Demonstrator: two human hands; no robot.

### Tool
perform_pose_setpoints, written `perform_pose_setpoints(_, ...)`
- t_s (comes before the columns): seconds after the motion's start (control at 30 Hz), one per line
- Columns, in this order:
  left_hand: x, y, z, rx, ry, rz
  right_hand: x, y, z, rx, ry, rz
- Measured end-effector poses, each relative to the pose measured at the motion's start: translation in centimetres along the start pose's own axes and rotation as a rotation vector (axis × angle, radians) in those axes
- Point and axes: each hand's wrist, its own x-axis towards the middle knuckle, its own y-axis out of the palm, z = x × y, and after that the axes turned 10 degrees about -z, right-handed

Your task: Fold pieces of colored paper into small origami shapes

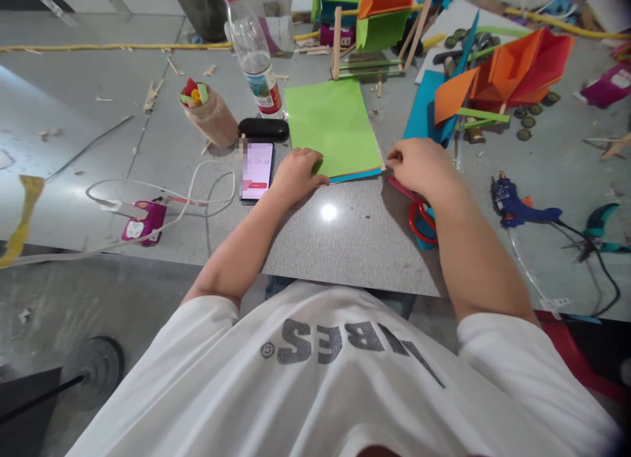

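A rectangular stack of coloured paper sheets (pixel 331 125), bright green on top with a blue layer showing along the near edge, lies flat in the upper middle of the frame. Its long axis runs up the frame, leaning slightly to the left; its near short edge faces the lower part of the frame, rising a little toward the right.

The bare left hand (pixel 297 173) is half curled at the stack's lower left corner, fingers on the green sheet and thumb along the near edge; whether it pinches the sheets I cannot tell. The bare right hand (pixel 422 166) is loosely curled, fingertips close together at the lower right corner; whether they grip the paper is unclear.

The grey speckled tabletop (pixel 325 256) spans the frame, scattered with wood scraps at upper left. A black-edged smartphone with a lit screen (pixel 257 171) lies left of the stack, below a black oblong case (pixel 263 129). Red-handled scissors (pixel 422 221) lie partly hidden by the right forearm. At right sits a dark blue glue gun (pixel 517 204). The grey concrete floor (pixel 162 306) shows at lower left, with a round dark disc (pixel 101 371) on it.
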Motion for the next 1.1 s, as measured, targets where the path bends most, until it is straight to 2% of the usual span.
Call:
perform_pose_setpoints(0.1,0.0,-0.1,0.0,-0.015,-0.038,0.001,0.7,1.3,-0.7,0.051,-0.029,0.045)
perform_pose_setpoints(0.2,-0.1,-0.3,-0.3,0.012,-0.047,0.004,0.8,2.0,-0.8,0.058,-0.033,0.03)
perform_pose_setpoints(0.47,-0.9,-1.5,-2.2,0.197,0.121,0.096,0.9,1.3,-0.6,0.069,-0.021,0.094)
perform_pose_setpoints(0.63,-0.8,-0.9,-1.8,0.185,0.18,0.098,1.3,1.7,-1.0,0.076,-0.031,0.131)
perform_pose_setpoints(0.77,-0.7,-0.6,-1.0,0.152,0.149,0.084,1.4,1.7,-1.0,0.136,-0.009,0.154)
perform_pose_setpoints(0.93,-0.9,-0.6,-0.6,0.11,0.184,0.048,1.2,1.3,-0.4,0.235,0.039,0.16)
perform_pose_setpoints(1.1,-1.0,-0.4,-1.2,0.087,0.085,0.021,1.2,1.6,-0.3,0.379,0.006,0.149)
